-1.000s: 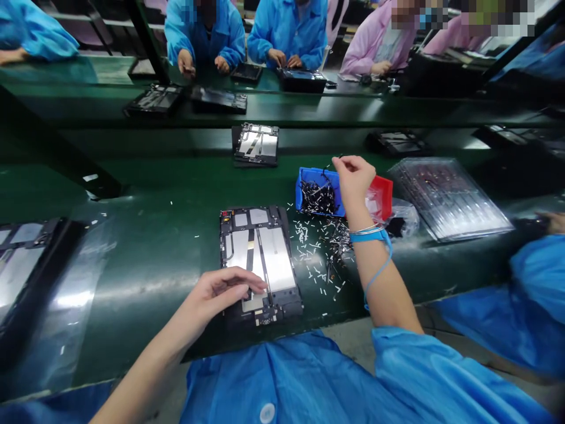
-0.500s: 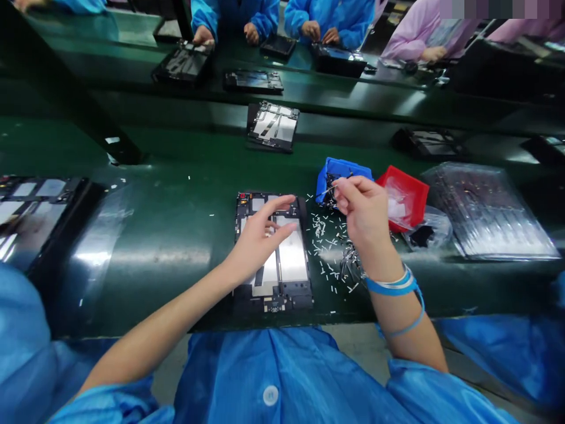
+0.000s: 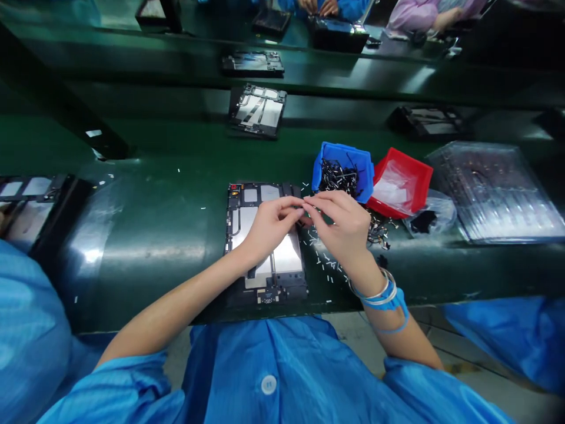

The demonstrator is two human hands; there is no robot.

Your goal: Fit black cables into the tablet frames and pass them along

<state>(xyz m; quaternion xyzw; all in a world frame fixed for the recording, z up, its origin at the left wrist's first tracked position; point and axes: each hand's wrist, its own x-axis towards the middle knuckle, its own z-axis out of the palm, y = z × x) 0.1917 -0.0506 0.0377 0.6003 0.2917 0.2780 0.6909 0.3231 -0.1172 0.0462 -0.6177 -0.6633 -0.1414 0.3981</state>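
The left hand [image 3: 271, 228] and right hand [image 3: 343, 227] met over the right edge of an opened tablet [image 3: 286, 254], which lay flat on the green surface [image 3: 150, 235]. Each hand had thumb and fingertips drawn together in a pinch; whether a small part sat between them could not be told. Any such part might have slipped from so fine a grip into the exposed interior. White strips [image 3: 328, 263] lay scattered just beside the tablet; a brushing wrist could have swept some onto it. The blue bin [image 3: 365, 162] of dark parts [image 3: 338, 176] stood near the right hand, whose knuckles might have jostled it.
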